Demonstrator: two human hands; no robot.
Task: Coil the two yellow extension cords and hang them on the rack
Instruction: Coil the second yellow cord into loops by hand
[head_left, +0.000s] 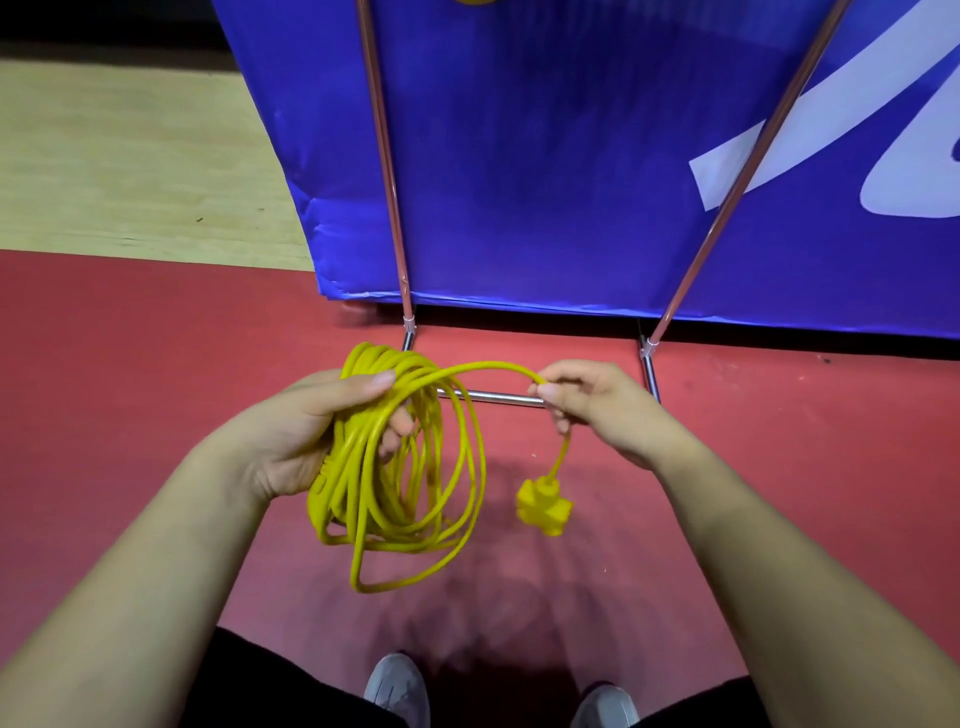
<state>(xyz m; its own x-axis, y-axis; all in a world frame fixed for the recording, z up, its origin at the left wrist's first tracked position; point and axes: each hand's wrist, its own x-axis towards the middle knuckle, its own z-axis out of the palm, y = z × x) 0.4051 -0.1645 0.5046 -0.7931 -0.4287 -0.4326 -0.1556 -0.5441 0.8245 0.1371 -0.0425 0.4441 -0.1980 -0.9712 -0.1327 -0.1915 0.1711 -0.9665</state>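
Note:
A yellow extension cord (457, 488) hangs in several loops from my left hand (317, 426), whose thumb and fingers grip the top of the coil. The cord's last stretch arcs to the right into my right hand (597, 405), which pinches it near the end. Below that hand dangles the yellow multi-outlet socket end (543, 505). The metal rack (395, 218) stands just ahead: two slanted poles rise from the floor and a low crossbar (498, 397) runs behind the coil. A yellow patch shows at the frame's top edge (475, 1); what it is cannot be told.
A blue banner (571, 156) stands behind the rack. The floor is red (156, 364), with pale wood flooring (130, 156) at the far left. My two grey shoes (397, 691) show at the bottom.

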